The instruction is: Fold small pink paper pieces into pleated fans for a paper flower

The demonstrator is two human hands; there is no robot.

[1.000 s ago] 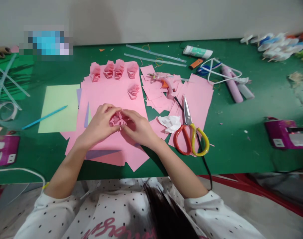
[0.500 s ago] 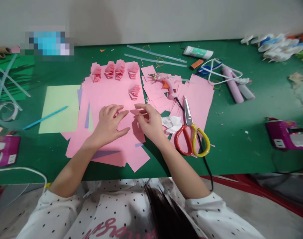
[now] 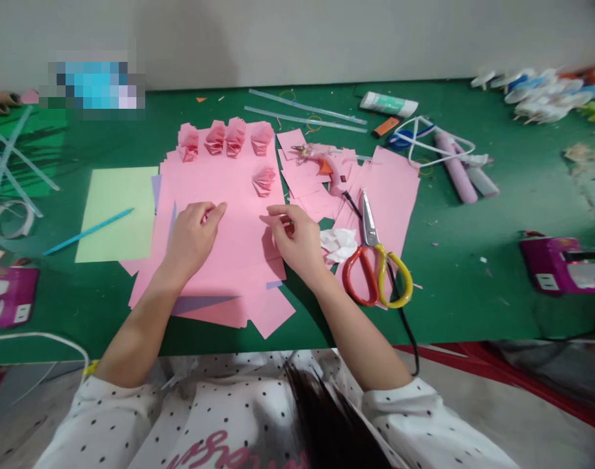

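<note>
My left hand [image 3: 194, 234] is closed above the stack of pink paper [image 3: 239, 260], thumb tip against the curled fingers, with nothing showing in it. To its right, my right hand [image 3: 297, 238] pinches a small folded piece of pink paper [image 3: 267, 220], mostly hidden behind the fingers. Beyond my hands, several pleated pink paper pieces [image 3: 235, 138] stand along the back of the stack. One more pleated piece [image 3: 263, 181] lies just ahead of my right hand. Crumpled white tissue [image 3: 339, 243] is beside that hand.
Scissors [image 3: 375, 260] with red and yellow handles lie right of my right hand. A pink glue gun [image 3: 329, 168] rests on cut pink paper, its cord running to the table's front edge. A blue pencil [image 3: 90, 231] crosses a pale green sheet [image 3: 116, 189] on the left.
My left hand has drawn back left, away from my right hand, and its spread fingers have closed. My right hand keeps its pinch and has shifted slightly right.
</note>
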